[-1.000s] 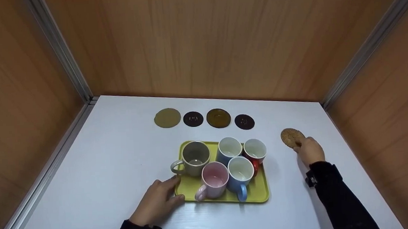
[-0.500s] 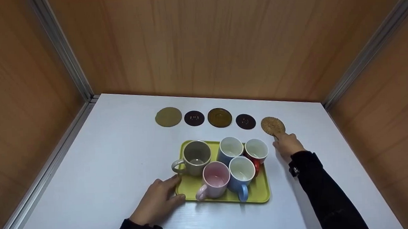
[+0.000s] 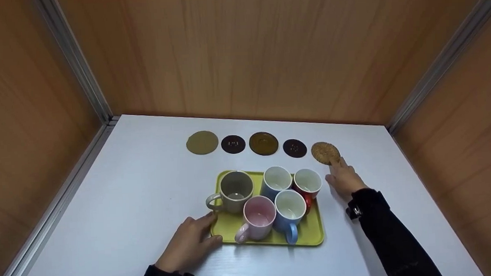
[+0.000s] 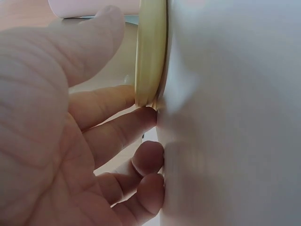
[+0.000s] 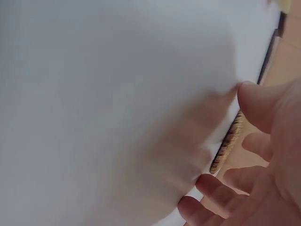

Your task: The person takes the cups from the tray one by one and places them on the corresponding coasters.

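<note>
At the lower-left corner of the yellow-green tray (image 3: 228, 229), my left hand (image 3: 187, 243) touches the rim with relaxed fingers. Close up in the left wrist view, two fingertips meet the tray rim (image 4: 153, 52) and the thumb lies apart. My right hand (image 3: 345, 180) has its fingers loosely spread, fingertips right at the near edge of a round woven coaster (image 3: 325, 152) lying flat. The right wrist view shows the coaster (image 5: 228, 143) edge-on between thumb and fingers, not gripped. The tray bears a grey mug (image 3: 237, 205), a pink mug (image 3: 258, 230), two blue mugs and a red one (image 3: 301, 193).
Left of the woven coaster, in a row, lie a dark coaster (image 3: 295, 148), a brown saucer-like disc (image 3: 263, 144), another dark coaster (image 3: 233, 144) and an olive disc (image 3: 202, 142). Wooden panels (image 3: 242, 55) enclose the white table (image 3: 108, 227) at back and sides.
My right hand slid the woven coaster left and back to the end of the row, then loosened its fingers from it. My left hand stays at the tray corner.
</note>
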`<state>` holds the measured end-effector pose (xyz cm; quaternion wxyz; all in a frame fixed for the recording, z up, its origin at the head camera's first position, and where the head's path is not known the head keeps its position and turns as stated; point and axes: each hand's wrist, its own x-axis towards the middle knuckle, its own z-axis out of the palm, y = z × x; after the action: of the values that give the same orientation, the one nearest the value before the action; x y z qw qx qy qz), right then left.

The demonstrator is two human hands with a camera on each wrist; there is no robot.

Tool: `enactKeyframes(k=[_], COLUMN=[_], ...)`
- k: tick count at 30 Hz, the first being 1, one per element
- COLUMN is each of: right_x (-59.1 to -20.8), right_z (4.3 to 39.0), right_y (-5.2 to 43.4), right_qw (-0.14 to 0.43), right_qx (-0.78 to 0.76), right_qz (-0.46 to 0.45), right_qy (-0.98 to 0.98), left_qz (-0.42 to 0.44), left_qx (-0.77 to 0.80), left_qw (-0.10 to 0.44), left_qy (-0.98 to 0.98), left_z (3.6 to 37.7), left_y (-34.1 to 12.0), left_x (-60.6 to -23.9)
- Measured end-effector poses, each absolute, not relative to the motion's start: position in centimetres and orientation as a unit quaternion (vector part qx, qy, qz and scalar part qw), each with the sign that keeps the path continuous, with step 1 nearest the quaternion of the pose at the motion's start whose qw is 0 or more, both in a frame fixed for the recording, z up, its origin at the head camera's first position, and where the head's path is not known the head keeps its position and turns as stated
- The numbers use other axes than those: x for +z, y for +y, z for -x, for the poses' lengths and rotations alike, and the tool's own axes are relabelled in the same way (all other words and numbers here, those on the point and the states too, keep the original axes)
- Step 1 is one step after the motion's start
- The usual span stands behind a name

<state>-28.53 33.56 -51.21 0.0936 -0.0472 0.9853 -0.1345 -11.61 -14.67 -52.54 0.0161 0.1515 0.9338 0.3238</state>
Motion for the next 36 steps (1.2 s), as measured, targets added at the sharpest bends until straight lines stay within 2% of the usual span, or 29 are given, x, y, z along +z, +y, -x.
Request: enactKeyframes(k=[10, 17, 30, 36], right_x=[-50.0, -49.6, -51.4, -51.5], right_z=[23.0, 19.9, 19.2, 19.1], right_y=[32.8, 30.5, 27.5, 27.4], right_qw=[0.09, 0.086, 0.033, 0.045], right_qx=[-0.2, -0.243, -0.275, -0.267], right_qz=[0.082, 0.043, 0.024, 0.028], right_qy=[0.972, 0.965, 0.961, 0.962], left_qz=[-0.142, -0.15, -0.135, -0.137], left_qx=[0.325, 0.327, 0.334, 0.336], left_qw=[0.016, 0.01, 0.026, 0.021], left_qy=[0.935, 0.933, 0.933, 0.932], left_z=[11.5, 11.5, 11.5, 11.4], left_y=[-14.9, -14.9, -14.5, -14.7], left_x=[-52.6, -52.7, -52.6, -52.6])
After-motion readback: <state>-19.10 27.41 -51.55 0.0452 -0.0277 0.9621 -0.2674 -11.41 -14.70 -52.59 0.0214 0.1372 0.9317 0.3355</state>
